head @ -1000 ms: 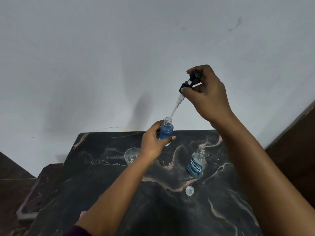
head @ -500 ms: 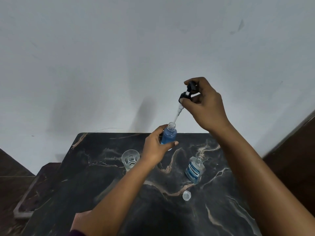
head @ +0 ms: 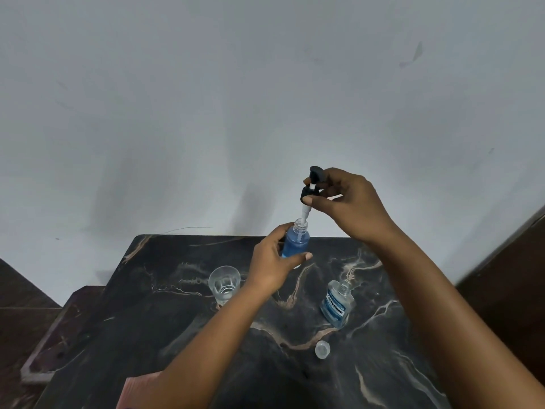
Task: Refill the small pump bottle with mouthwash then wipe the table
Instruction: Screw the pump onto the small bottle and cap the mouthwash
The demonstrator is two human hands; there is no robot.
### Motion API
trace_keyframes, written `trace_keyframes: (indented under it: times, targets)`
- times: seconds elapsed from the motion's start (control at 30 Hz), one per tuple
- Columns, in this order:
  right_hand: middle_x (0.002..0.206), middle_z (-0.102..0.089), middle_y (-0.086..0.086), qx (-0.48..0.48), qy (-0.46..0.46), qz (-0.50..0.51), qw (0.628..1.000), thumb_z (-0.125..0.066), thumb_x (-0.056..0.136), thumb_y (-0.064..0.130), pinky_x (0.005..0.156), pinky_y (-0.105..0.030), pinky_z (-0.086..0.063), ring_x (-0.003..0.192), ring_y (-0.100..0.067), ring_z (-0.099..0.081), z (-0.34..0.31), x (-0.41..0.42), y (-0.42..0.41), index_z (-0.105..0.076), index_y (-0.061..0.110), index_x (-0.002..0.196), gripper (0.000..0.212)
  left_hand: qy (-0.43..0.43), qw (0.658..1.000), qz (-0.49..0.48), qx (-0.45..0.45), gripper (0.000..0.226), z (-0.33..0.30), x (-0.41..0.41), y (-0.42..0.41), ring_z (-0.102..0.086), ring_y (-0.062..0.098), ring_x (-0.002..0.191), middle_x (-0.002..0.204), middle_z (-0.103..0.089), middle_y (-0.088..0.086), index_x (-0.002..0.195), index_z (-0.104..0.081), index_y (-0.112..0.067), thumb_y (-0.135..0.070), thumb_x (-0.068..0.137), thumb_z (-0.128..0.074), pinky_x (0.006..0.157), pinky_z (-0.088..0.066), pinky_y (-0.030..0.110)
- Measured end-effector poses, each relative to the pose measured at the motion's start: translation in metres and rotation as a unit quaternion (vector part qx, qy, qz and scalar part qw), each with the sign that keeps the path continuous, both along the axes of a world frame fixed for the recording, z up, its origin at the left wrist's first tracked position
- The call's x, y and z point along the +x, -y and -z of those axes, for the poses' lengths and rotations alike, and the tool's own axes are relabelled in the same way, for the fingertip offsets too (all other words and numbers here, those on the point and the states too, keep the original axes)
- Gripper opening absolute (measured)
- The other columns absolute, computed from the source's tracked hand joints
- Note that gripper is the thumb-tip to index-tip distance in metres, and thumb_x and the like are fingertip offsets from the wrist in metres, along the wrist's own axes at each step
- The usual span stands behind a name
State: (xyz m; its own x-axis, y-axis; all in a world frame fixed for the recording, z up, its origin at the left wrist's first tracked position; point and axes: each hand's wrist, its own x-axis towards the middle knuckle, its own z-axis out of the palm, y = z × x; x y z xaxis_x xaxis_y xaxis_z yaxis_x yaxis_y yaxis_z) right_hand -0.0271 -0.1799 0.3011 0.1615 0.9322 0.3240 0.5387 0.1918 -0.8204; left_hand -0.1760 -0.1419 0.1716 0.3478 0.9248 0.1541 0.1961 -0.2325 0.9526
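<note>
My left hand (head: 272, 265) grips the small pump bottle (head: 296, 240), filled with blue mouthwash and held upright above the far part of the dark marble table (head: 177, 335). Pinched in my right hand (head: 351, 206) is the black pump head (head: 312, 184), just above the bottle. Its white tube reaches down into the bottle's open neck. The mouthwash bottle (head: 336, 305) stands uncapped on the table at the right, with its clear cap (head: 322, 348) lying in front of it.
A clear drinking glass (head: 224, 283) stands on the table left of my left forearm. A pinkish cloth (head: 132, 391) shows at the table's near edge under my left arm. A white wall rises behind the table; dark wood flanks it on both sides.
My right hand has lowered the pump head, and its tube has gone from above the bottle's mouth down into the neck. The left hand keeps holding the bottle.
</note>
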Motion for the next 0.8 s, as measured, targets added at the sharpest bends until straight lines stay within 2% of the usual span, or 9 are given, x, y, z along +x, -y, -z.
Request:
trace_keyframes:
  times: [0.23,0.4,0.5,0.6,0.73,0.8]
  targets:
    - [0.093,-0.073,0.013,-0.005,-0.007,-0.023,1.0,-0.077,0.08,0.016,0.066,-0.01,-0.047,0.083,0.003,-0.064,0.0034,0.0008,0.0019,-0.072,0.025,0.103,0.024,0.008,1.0,0.004,-0.001,0.056,-0.004,0.0016,0.0002,-0.064,0.015,0.108,0.122,-0.066,-0.009,0.126,-0.059,-0.027,-0.029,0.075,-0.084,0.093,-0.056,0.028]
    - [0.096,-0.073,0.01,-0.014,-0.016,-0.036,0.999,-0.075,0.083,0.015,0.073,-0.017,-0.05,0.088,-0.003,-0.065,0.0052,0.0043,0.002,-0.072,0.025,0.104,0.024,0.011,1.0,0.004,-0.006,0.058,-0.0022,0.0011,0.0017,-0.064,0.017,0.11,0.124,-0.066,-0.007,0.129,-0.058,-0.024,-0.027,0.076,-0.083,0.095,-0.055,0.03]
    - [0.099,-0.073,0.008,-0.018,-0.02,-0.047,0.999,-0.073,0.085,0.013,0.079,-0.026,-0.051,0.094,-0.008,-0.066,0.0045,0.006,0.0023,-0.071,0.025,0.107,0.026,0.018,1.0,0.004,-0.007,0.059,-0.0026,0.0023,0.0021,-0.064,0.015,0.11,0.123,-0.066,-0.008,0.128,-0.058,-0.025,-0.027,0.076,-0.084,0.095,-0.055,0.03]
    - [0.102,-0.073,0.007,-0.014,-0.024,-0.05,0.998,-0.071,0.086,0.011,0.082,-0.031,-0.051,0.098,-0.011,-0.065,0.0033,0.0076,0.0024,-0.07,0.024,0.109,0.027,0.024,1.0,0.0,-0.004,0.058,-0.0036,0.0041,0.0023,-0.064,0.013,0.11,0.123,-0.065,-0.01,0.127,-0.058,-0.029,-0.028,0.075,-0.084,0.093,-0.055,0.025]
    - [0.099,-0.073,0.003,-0.008,-0.04,-0.06,0.997,-0.075,0.082,0.012,0.07,-0.016,-0.047,0.092,-0.01,-0.065,0.0036,0.0087,0.0011,-0.071,0.018,0.105,0.024,0.022,1.0,0.002,0.0,0.057,-0.0034,0.0057,0.001,-0.065,0.014,0.107,0.121,-0.066,-0.01,0.126,-0.058,-0.029,-0.029,0.075,-0.084,0.091,-0.056,0.025]
    - [0.099,-0.071,-0.004,-0.004,-0.042,-0.066,0.997,-0.078,0.08,0.014,0.066,-0.016,-0.046,0.09,-0.015,-0.064,0.0051,0.0085,0.0006,-0.071,0.014,0.101,0.022,0.02,1.0,0.001,0.003,0.055,-0.0033,0.0058,0.0002,-0.066,0.014,0.105,0.118,-0.067,-0.01,0.125,-0.059,-0.029,-0.03,0.075,-0.084,0.089,-0.057,0.025]
